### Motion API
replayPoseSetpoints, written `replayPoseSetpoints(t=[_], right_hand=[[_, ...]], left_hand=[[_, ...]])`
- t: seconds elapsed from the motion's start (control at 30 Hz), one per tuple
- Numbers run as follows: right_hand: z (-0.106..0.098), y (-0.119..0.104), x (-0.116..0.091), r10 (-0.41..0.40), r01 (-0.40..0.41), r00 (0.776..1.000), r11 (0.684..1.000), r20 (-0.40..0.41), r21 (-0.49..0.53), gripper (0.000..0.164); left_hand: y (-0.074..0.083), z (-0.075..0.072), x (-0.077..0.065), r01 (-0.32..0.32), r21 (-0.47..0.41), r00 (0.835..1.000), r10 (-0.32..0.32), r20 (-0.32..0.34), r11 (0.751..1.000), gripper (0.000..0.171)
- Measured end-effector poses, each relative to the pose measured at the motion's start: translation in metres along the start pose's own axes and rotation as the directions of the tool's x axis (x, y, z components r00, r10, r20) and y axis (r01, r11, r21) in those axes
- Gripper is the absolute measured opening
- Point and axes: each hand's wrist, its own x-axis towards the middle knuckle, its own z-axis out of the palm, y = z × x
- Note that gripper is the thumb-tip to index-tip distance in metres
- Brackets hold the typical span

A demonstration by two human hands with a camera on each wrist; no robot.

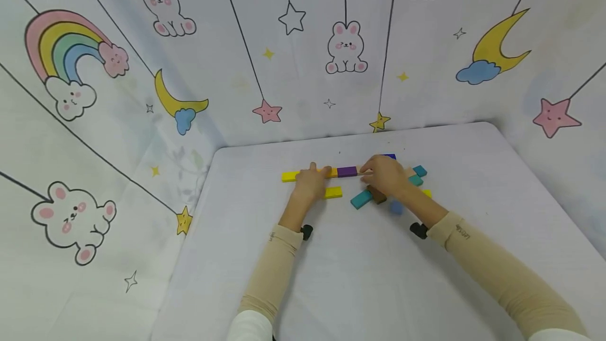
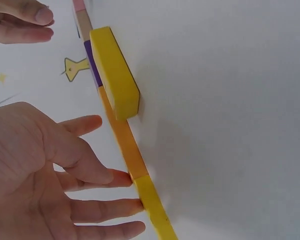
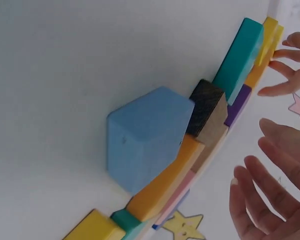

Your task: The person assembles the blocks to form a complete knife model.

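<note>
A row of flat blocks lies end to end on the white table: a yellow block [image 1: 290, 177], an orange block [image 2: 125, 140], a purple block [image 1: 347, 171], then a tan one. My left hand [image 1: 310, 183] reaches over the row's left end, fingertips at the side where yellow and orange meet. A loose yellow block [image 1: 333, 192] lies close by. At the row's right part is my right hand [image 1: 385, 172], its fingers loosely bent and nothing held in the right wrist view. Nearest it are a teal block [image 1: 362, 199], a brown block [image 1: 377, 194] and a light blue block [image 3: 147, 137].
Right of my right hand lie another teal block [image 1: 416, 180], a darker blue-green block [image 1: 420, 171] and a yellow block [image 1: 427, 193]. A dark blue block [image 1: 390, 157] shows behind the hand. A cloth printed with cartoons [image 1: 303, 78] hangs along the table's back edge.
</note>
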Motion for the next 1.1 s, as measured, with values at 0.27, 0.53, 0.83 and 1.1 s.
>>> replayPoseSetpoints(t=[0.27, 0.53, 0.83, 1.1], right_hand=[[0.008, -0.009, 0.003, -0.057, 0.057, 0.998, 0.998, -0.011, -0.024, 0.023], [0.016, -0.02, 0.007, -0.071, 0.072, 0.997, 0.997, 0.014, -0.006, 0.022], [0.025, -0.035, 0.014, -0.066, 0.069, 0.992, 0.997, 0.107, -0.025, 0.021], [0.029, -0.043, 0.017, -0.105, 0.107, 0.981, 0.994, 0.162, -0.003, 0.019]], left_hand=[[-0.011, -0.002, -0.003, -0.02, -0.109, 1.0, 0.018, -0.021, 0.994, 0.06], [-0.019, -0.001, -0.003, -0.014, -0.107, 0.999, 0.01, -0.037, 0.994, 0.053], [-0.028, 0.001, -0.006, -0.02, -0.121, 0.999, 0.015, -0.043, 0.992, 0.048], [-0.034, 0.007, -0.005, -0.034, -0.123, 0.998, 0.028, -0.05, 0.992, 0.046]])
